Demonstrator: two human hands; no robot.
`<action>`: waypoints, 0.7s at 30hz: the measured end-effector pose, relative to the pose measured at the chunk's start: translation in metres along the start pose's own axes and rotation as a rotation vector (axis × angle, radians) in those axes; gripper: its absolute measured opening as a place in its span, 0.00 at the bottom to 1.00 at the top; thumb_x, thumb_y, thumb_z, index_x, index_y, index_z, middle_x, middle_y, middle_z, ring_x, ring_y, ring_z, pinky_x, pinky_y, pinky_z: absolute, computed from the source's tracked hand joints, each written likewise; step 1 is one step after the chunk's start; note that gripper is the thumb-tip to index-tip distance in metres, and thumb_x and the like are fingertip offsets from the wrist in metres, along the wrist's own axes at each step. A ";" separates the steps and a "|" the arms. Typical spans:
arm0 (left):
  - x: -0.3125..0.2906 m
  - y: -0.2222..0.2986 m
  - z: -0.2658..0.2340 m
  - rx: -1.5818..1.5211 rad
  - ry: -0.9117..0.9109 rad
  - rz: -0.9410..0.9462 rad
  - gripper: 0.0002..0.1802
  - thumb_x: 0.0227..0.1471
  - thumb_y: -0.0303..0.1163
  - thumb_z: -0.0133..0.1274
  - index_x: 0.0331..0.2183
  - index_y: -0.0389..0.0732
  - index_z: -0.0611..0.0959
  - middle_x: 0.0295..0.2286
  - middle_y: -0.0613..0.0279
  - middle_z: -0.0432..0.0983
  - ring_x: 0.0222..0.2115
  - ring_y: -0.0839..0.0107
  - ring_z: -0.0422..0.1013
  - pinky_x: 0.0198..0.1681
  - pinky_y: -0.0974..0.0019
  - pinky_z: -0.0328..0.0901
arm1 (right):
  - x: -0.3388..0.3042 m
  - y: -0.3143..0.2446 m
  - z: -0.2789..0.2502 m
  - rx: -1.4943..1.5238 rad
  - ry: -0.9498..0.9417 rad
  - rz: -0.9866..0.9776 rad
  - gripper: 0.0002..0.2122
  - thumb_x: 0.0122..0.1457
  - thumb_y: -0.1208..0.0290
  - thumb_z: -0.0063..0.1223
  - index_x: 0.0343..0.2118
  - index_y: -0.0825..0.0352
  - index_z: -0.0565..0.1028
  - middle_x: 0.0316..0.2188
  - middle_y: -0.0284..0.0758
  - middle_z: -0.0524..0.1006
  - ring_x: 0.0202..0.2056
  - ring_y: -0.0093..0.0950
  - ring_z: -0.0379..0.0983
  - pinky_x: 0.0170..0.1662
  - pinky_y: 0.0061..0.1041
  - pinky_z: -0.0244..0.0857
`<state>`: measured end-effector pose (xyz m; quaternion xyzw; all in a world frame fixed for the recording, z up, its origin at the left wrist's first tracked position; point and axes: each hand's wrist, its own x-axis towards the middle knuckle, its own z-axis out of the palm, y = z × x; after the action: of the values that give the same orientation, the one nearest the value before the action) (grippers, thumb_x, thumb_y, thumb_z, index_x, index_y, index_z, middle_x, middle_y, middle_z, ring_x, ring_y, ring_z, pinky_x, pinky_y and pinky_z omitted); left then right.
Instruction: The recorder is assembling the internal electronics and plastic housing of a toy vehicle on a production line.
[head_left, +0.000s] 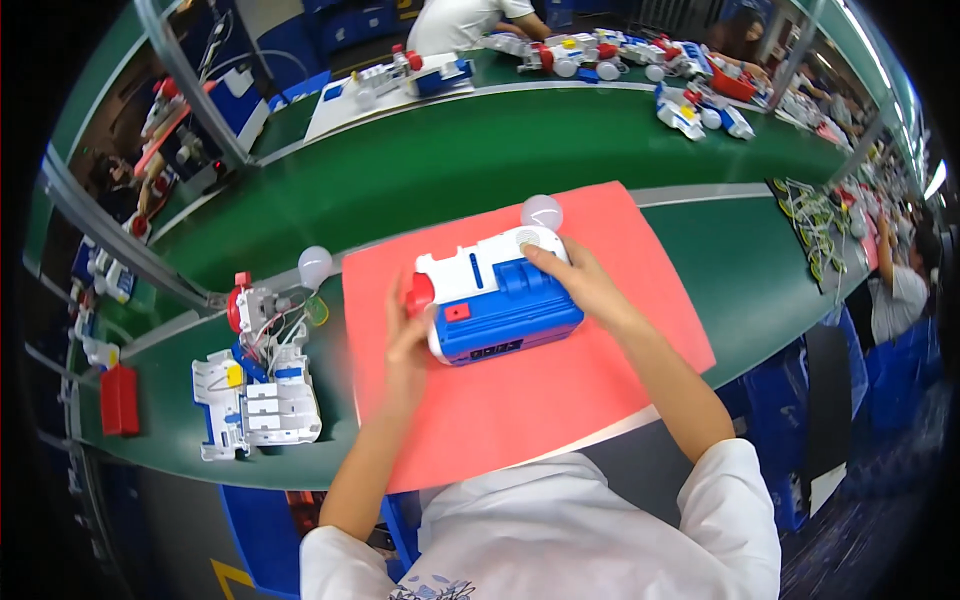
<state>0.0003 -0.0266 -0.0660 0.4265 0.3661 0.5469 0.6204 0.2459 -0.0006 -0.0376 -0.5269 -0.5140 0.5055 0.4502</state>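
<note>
A blue-and-white plastic toy housing rests on a red-pink mat in front of me. It has a red part at its left end, a small red piece on the blue side and a pale round dome at its far right corner. My left hand is closed around the left end, below the red part. With my right hand I grip the right end, the thumb pressed on the white top near a round patterned area. The fingers behind the housing are hidden.
Left of the mat lie opened white half-shells with wires, a red-and-white part and a pale dome. A red box stands farther left. Beyond runs a green conveyor belt; cables lie at right. Other people sit nearby.
</note>
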 end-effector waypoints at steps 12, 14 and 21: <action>-0.055 0.009 -0.027 0.470 -0.101 0.125 0.46 0.32 0.38 0.69 0.54 0.35 0.70 0.51 0.53 0.68 0.53 0.61 0.66 0.58 0.57 0.59 | -0.086 0.026 0.015 0.289 0.078 -0.215 0.33 0.48 0.66 0.70 0.56 0.71 0.67 0.47 0.39 0.74 0.50 0.31 0.72 0.55 0.30 0.65; -0.059 0.008 -0.029 0.483 -0.121 0.197 0.47 0.30 0.37 0.70 0.54 0.35 0.70 0.50 0.53 0.68 0.53 0.61 0.67 0.58 0.57 0.59 | -0.091 0.026 0.015 0.310 0.057 -0.197 0.33 0.44 0.69 0.72 0.54 0.71 0.68 0.46 0.38 0.75 0.50 0.30 0.72 0.54 0.30 0.65; -0.057 0.070 -0.023 1.015 -0.308 0.392 0.50 0.34 0.41 0.70 0.57 0.32 0.67 0.52 0.46 0.68 0.55 0.51 0.65 0.59 0.53 0.58 | -0.094 -0.011 0.023 -0.153 0.096 -0.428 0.37 0.40 0.56 0.75 0.50 0.72 0.70 0.42 0.44 0.76 0.45 0.38 0.74 0.50 0.35 0.67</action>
<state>-0.0542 -0.0774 -0.0104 0.8063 0.4024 0.3389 0.2705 0.2262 -0.0948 -0.0220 -0.4620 -0.6289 0.3323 0.5298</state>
